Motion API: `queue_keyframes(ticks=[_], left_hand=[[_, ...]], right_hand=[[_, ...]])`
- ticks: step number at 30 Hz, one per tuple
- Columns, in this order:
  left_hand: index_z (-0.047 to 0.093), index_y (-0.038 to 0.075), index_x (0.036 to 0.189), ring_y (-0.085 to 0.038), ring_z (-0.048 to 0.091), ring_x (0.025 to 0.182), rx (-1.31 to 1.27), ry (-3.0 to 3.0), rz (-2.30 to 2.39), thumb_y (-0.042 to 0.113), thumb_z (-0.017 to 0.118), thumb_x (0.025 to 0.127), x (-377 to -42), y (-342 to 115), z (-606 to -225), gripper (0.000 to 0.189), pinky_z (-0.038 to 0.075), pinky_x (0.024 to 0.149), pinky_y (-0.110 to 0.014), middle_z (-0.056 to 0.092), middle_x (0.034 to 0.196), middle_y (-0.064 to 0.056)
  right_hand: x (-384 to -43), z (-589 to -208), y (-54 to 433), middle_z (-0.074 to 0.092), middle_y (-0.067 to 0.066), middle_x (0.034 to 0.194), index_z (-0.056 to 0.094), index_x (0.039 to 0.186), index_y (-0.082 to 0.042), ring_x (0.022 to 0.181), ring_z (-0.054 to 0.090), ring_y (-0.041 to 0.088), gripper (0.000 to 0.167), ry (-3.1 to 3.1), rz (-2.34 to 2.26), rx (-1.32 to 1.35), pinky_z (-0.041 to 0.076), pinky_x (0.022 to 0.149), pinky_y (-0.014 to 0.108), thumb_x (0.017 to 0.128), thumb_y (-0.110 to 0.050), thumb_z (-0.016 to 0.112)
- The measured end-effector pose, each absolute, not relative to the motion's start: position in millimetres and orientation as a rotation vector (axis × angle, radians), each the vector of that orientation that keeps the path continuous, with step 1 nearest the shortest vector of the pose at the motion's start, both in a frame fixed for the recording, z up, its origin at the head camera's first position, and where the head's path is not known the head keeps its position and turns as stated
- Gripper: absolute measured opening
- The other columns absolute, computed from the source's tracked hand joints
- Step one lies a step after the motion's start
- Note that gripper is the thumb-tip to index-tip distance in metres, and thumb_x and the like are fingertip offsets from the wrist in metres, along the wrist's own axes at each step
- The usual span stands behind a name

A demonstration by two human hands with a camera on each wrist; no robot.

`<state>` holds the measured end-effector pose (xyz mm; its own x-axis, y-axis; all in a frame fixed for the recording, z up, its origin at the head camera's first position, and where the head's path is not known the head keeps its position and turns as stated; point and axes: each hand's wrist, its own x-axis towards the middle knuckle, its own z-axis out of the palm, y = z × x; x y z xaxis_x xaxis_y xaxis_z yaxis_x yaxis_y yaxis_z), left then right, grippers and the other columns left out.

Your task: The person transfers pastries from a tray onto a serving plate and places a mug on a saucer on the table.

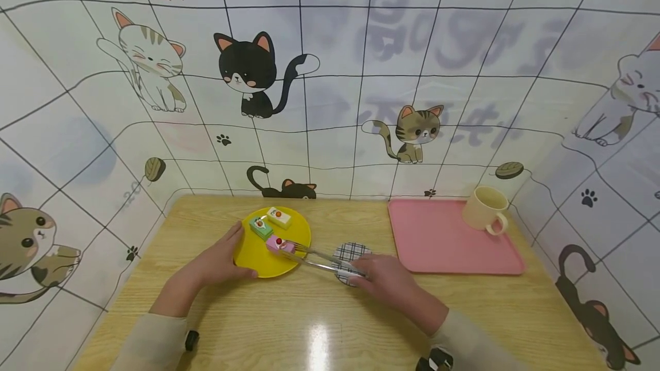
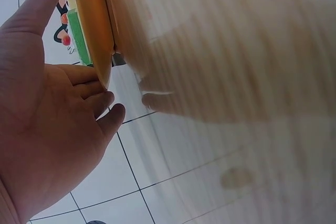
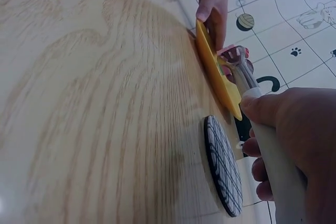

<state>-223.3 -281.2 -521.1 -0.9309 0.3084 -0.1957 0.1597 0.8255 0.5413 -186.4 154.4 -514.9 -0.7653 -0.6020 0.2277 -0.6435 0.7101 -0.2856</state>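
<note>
My right hand (image 1: pixel 389 282) grips a pair of metal tongs (image 1: pixel 325 260), whose pale handle (image 3: pixel 278 174) fills the palm in the right wrist view. Their tips lie on either side of a pink toy cake (image 1: pixel 279 244) on a yellow plate (image 1: pixel 270 268). A green toy cake (image 1: pixel 261 228) and a pale yellow one (image 1: pixel 279 217) sit beside it on the plate. My left hand (image 1: pixel 219 259) holds the plate by its left rim, the thumb along the near edge and the fingers up the side.
A round checked coaster (image 3: pixel 223 166) lies on the wooden table (image 1: pixel 268 325), under the tongs in the head view. At the right is a pink tray (image 1: pixel 438 239) with a cream mug (image 1: pixel 484 208) on its far corner. A cat-patterned sheet (image 1: pixel 335 102) encloses the table's back and sides.
</note>
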Motion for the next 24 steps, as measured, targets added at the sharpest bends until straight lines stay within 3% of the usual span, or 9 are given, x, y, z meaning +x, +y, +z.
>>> queue_keyframes(ticks=[13, 24], left_hand=[[0.020, -0.009, 0.172, -0.053, 0.018, 0.165, 0.381, 2.743, 0.786, 0.058, 0.094, 0.084, -224.7, -283.4, -521.8, 0.133, 0.023, 0.131, -0.066, 0.008, 0.182, -0.030], [0.021, -0.011, 0.171, -0.054, 0.018, 0.165, 0.399, 2.745, 0.781, 0.058, 0.094, 0.083, -225.0, -282.3, -521.5, 0.133, 0.023, 0.131, -0.067, 0.009, 0.181, -0.032]], right_hand=[[-200.1, -514.9, 129.0, 0.082, 0.004, 0.118, 0.083, 0.127, -0.009, 0.104, 0.078, 0.022, 0.032, -2.809, 0.523, 1.107, 0.065, 0.089, 0.042, 0.104, -0.031, 0.080], [-211.1, -519.7, 115.0, 0.079, -0.003, 0.104, 0.084, 0.114, -0.012, 0.091, 0.073, 0.015, 0.024, -2.806, 0.487, 1.137, 0.064, 0.082, 0.037, 0.101, -0.033, 0.083]])
